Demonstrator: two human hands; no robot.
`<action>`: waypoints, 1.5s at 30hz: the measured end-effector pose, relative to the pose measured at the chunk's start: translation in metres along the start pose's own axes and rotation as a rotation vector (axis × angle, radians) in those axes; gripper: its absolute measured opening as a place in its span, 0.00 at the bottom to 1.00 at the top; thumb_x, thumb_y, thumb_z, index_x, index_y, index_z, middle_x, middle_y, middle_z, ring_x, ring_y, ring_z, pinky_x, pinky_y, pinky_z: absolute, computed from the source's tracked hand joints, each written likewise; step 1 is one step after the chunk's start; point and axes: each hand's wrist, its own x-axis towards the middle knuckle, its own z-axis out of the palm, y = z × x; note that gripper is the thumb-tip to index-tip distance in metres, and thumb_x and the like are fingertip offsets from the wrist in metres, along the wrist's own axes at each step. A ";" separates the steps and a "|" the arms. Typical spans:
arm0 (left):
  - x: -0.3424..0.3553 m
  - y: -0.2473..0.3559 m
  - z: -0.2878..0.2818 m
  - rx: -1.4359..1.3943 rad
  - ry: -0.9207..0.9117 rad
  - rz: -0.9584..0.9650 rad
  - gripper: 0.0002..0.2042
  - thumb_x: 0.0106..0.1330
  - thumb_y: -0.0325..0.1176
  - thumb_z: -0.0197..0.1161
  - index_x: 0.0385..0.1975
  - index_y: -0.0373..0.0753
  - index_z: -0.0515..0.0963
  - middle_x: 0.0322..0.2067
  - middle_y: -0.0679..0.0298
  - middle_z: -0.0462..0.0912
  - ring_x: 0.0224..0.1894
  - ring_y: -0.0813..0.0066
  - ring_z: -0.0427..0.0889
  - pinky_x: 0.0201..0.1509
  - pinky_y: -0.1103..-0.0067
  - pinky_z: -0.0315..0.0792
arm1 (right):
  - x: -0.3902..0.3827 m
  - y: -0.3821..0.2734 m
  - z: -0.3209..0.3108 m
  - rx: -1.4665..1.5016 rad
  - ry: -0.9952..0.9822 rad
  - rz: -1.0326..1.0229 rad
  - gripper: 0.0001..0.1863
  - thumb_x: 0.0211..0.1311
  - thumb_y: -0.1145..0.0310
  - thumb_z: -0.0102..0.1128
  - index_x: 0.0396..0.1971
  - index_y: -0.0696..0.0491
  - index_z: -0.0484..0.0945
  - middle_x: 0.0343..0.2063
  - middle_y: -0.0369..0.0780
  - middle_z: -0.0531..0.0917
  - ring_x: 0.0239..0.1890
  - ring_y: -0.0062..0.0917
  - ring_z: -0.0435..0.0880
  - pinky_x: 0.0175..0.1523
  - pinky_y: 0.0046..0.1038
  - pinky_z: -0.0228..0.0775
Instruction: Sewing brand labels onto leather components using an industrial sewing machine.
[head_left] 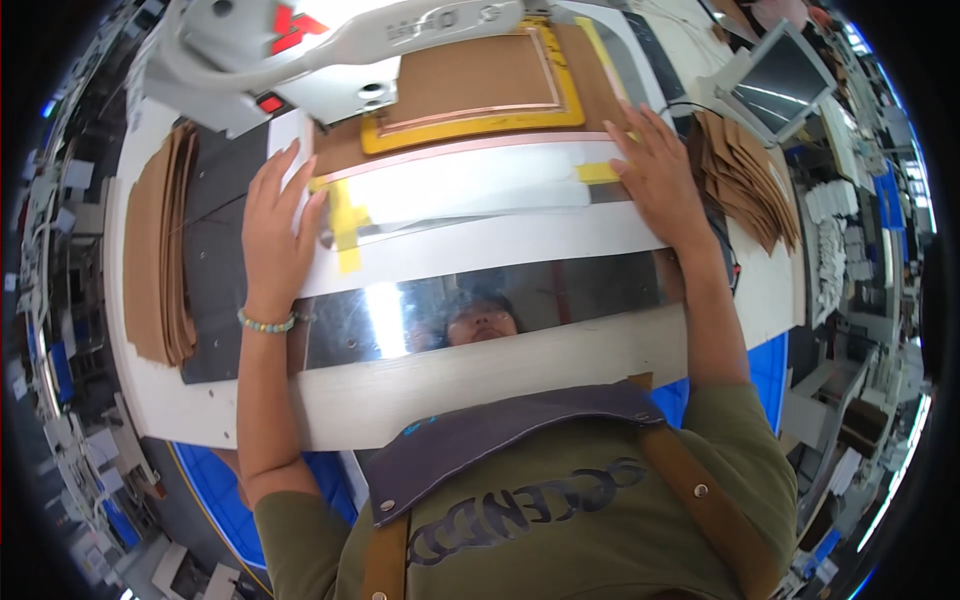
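A brown sheet [345,143] lies flat under a yellow frame [470,129], whose inner edge is copper-coloured. Along the sheet's near edge runs a pinkish strip, then a white strip [470,190] held with pieces of yellow tape [345,225]. My left hand [275,235] rests at the left end of these layers, its fingers stretched out and nothing in it. At the right end my right hand [655,175] lies with fingers spread over the sheet's edge, beside another piece of yellow tape. Whether the fingertips press down, I cannot tell.
A white machine head [280,60] with red parts overhangs the far left. Brown pieces are stacked at left [160,250] and right [745,175]. A screen [780,80] stands far right. Nearer me is a shiny metal plate [580,295]; blue bins [768,375] sit below the table.
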 end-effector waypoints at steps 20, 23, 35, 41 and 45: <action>-0.006 -0.004 -0.001 0.071 -0.165 -0.049 0.23 0.75 0.37 0.67 0.68 0.42 0.81 0.74 0.57 0.75 0.75 0.50 0.71 0.78 0.61 0.65 | 0.002 -0.004 -0.006 0.029 -0.068 0.032 0.27 0.85 0.53 0.48 0.73 0.50 0.76 0.77 0.41 0.70 0.82 0.39 0.59 0.83 0.42 0.49; -0.004 -0.002 -0.003 0.089 -0.173 -0.041 0.23 0.74 0.36 0.67 0.68 0.42 0.81 0.73 0.56 0.75 0.73 0.50 0.73 0.76 0.61 0.67 | 0.002 -0.004 -0.006 0.034 -0.047 0.023 0.26 0.84 0.54 0.50 0.72 0.49 0.77 0.76 0.41 0.72 0.81 0.39 0.61 0.82 0.42 0.50; 0.001 0.001 -0.003 0.053 -0.170 0.000 0.22 0.73 0.34 0.68 0.66 0.40 0.81 0.70 0.53 0.77 0.72 0.51 0.75 0.73 0.61 0.68 | 0.000 -0.004 -0.003 0.020 0.028 0.028 0.24 0.80 0.55 0.57 0.67 0.52 0.81 0.72 0.42 0.76 0.78 0.40 0.66 0.79 0.44 0.57; -0.002 -0.002 -0.004 0.052 -0.188 -0.001 0.22 0.75 0.33 0.66 0.68 0.39 0.80 0.73 0.55 0.75 0.74 0.53 0.73 0.76 0.61 0.66 | 0.001 -0.002 0.001 0.035 0.099 -0.018 0.24 0.79 0.53 0.59 0.65 0.51 0.82 0.71 0.42 0.78 0.75 0.41 0.70 0.76 0.45 0.62; -0.001 0.002 -0.002 0.031 -0.195 -0.017 0.22 0.75 0.32 0.65 0.68 0.38 0.80 0.74 0.56 0.74 0.74 0.53 0.72 0.77 0.61 0.65 | -0.005 0.002 0.002 0.013 0.117 -0.018 0.25 0.78 0.51 0.59 0.65 0.51 0.82 0.70 0.43 0.78 0.75 0.41 0.71 0.75 0.45 0.62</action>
